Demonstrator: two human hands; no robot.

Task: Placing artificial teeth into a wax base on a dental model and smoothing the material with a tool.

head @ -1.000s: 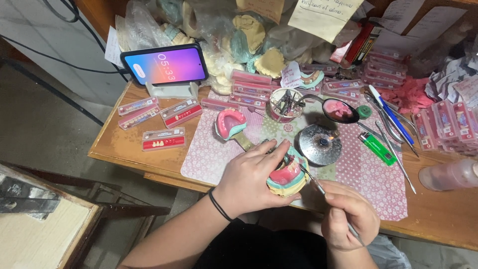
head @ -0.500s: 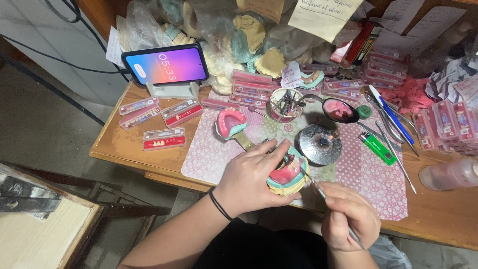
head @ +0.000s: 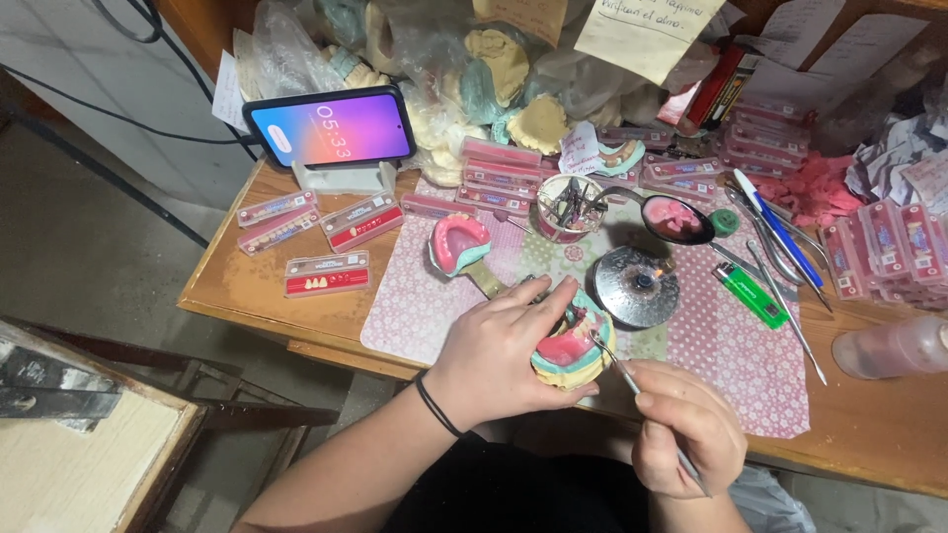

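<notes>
Two hands work over one dental model (head: 571, 347), held just off the near edge of the surface (head: 247, 286). My left hand (head: 504, 350) wraps the model from the left, fingers curled over its top and thumb beneath, gripping it firmly. My right hand (head: 686, 434) is closed in a pencil grip around a thin metal tool (head: 632, 385), whose tip meets the pink wax on the side of the model nearest that hand. Beyond my right hand a small burner (head: 637, 286) shows a lit flame, with a green lighter (head: 748, 294) to its right and a spoon of pink wax (head: 674, 219) farther off. Beyond my left hand lies a second model (head: 459, 245) on the patterned mat (head: 711, 355), apart from the one held. Pink wax already covers the held model's ridge; whether teeth are seated I cannot tell. Judged from this, shaping is under way, not finished.
</notes>
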